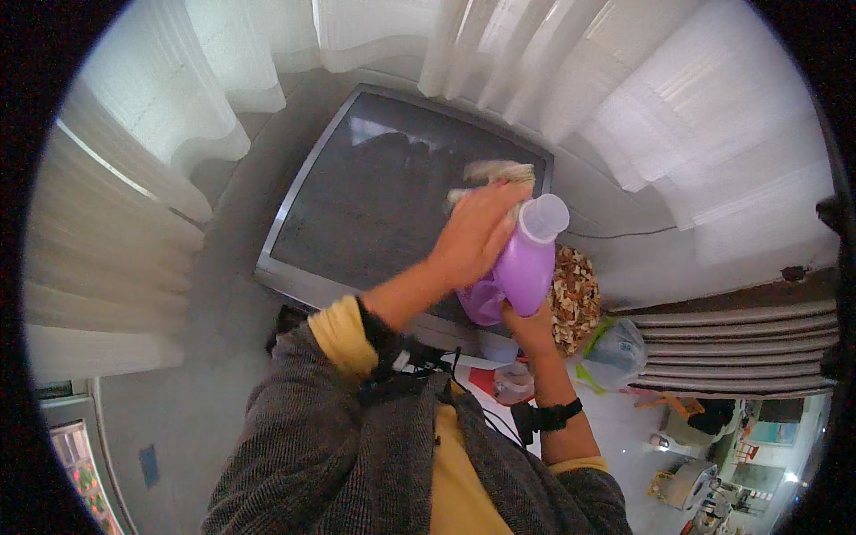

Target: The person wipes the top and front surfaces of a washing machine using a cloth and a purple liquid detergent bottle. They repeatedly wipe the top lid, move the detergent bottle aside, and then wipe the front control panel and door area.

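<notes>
My left hand (478, 231) presses a cream-coloured cloth (501, 172), blurred by motion, near the upper right part of a dark screen (374, 194). This screen sits in a silver frame and looks like a television's. In my right hand (531, 326) is a purple plastic bottle (528, 267) with a translucent cap (545, 217); it tilts with the cap up and away from me. The bottle's body hides part of my right fingers. My left hand's edge lies right beside the bottle neck; whether they touch, I cannot tell.
White curtains (495, 60) hang behind and around the screen. To the right stand a brown-and-cream patterned object (574, 301), a clear plastic bag with green edging (615, 354) and grey-striped fabric (729, 348). A thin cable (622, 235) runs along the wall. Furniture (692, 485) stands farther off, lower right.
</notes>
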Tool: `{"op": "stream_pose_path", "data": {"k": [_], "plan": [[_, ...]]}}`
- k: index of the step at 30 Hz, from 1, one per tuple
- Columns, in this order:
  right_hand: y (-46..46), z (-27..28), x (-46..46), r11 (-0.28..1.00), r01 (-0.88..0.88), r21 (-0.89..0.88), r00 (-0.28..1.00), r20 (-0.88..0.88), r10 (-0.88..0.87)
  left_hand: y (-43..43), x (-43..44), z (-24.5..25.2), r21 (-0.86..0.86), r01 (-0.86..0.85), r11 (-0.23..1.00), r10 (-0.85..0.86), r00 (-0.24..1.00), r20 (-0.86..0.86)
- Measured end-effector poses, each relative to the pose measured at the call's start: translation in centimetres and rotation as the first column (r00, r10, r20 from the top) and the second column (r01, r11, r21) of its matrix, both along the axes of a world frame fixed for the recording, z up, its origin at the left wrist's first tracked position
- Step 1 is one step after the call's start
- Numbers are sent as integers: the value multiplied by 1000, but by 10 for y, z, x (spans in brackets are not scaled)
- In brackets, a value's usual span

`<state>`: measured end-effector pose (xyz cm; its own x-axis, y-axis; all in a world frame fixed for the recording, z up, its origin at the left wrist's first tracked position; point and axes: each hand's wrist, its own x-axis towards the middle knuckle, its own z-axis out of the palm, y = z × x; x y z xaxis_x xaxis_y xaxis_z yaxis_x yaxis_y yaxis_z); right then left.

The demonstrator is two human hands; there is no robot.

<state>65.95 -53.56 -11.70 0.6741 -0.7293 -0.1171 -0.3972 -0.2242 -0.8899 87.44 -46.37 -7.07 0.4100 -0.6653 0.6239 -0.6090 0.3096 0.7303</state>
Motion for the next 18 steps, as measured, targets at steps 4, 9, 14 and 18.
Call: {"op": "stream_pose_path", "data": {"k": [4,9,14,18], "plan": [[-4,-12,-7,993,65,102,998,20,-67,-34,46,21,196,479,855,-369,830,-418],[1,-7,-3,998,-13,63,999,47,11,9,5,13,-48,45,998,-48,996,-73],[-6,10,-1,926,-130,355,987,-41,154,11,-4,15,-48,77,996,-83,986,-142],[-6,5,16,949,-287,128,958,56,282,-34,54,31,298,397,868,-263,877,-401]]}}
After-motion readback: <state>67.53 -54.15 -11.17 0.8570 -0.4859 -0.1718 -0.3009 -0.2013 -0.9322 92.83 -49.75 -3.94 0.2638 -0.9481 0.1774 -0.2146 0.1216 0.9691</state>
